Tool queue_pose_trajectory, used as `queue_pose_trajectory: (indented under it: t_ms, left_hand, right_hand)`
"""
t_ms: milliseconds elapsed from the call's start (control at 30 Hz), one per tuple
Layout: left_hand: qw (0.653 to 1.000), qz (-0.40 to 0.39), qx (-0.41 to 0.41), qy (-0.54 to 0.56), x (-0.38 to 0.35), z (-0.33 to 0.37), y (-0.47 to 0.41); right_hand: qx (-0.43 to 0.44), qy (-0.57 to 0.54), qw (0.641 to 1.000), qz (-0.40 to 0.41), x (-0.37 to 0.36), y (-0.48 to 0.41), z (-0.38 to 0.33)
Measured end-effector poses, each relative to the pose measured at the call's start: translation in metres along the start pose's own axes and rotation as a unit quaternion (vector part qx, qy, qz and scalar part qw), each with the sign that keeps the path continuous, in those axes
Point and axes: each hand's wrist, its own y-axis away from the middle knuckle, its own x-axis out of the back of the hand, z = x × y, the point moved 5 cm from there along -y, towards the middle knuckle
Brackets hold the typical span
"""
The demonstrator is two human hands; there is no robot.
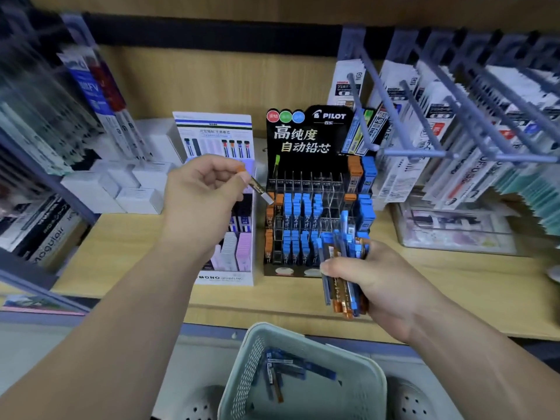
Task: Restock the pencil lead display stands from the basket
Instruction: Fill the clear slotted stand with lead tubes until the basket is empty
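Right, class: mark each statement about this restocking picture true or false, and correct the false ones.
1. The left hand pinches a single orange-capped lead case. True.
2. The right hand holds nothing. False: it grips a bundle of blue and orange lead cases.
3. The basket has no stock left in it. False: a few blue cases lie inside.
4. The black Pilot stand stands to the right of the white Mono stand. True.
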Motion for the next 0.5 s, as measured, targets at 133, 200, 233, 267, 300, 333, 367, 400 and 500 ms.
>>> queue_pose_trajectory:
  t_ms: [133,200,233,267,300,333,367,400,500]
  left_hand:
    - [0.996,-0.044,-0.035,-0.071,-0.007,0.000,0.004]
    - [0.992,-0.059,-0.042,-0.101,-0.010,-0.002,0.005]
    - [0.991,-0.063,-0.043,-0.112,-0.011,-0.003,0.006]
    - [0.989,-0.068,-0.044,-0.124,-0.012,-0.004,0.006]
    - [0.987,-0.075,-0.046,-0.133,-0.013,-0.005,0.006]
    - [0.985,-0.083,-0.050,-0.141,-0.015,-0.006,0.006]
    - [0.983,-0.091,-0.054,-0.148,-0.017,-0.008,0.006]
    - [0.982,-0.094,-0.059,-0.156,-0.019,-0.010,0.006]
    - [0.977,-0.087,-0.066,-0.182,-0.025,-0.015,0.005]
  right_hand:
    - [0.001,0.007,1.000,0.001,0.003,0.000,0.000]
    - [-0.001,0.010,1.000,0.000,0.004,0.000,0.000]
    - [-0.002,0.011,1.000,-0.001,0.005,0.001,0.001]
    - [-0.003,0.014,1.000,-0.003,0.006,0.001,0.001]
    - [-0.006,0.016,1.000,-0.004,0.006,0.002,0.001]
    - [-0.009,0.016,1.000,-0.004,0.007,0.003,0.001]
    - [-0.011,0.015,1.000,-0.004,0.008,0.004,0.001]
    - [-0.013,0.012,1.000,-0.004,0.009,0.005,0.001]
    - [-0.012,0.007,1.000,-0.008,0.012,0.008,-0.001]
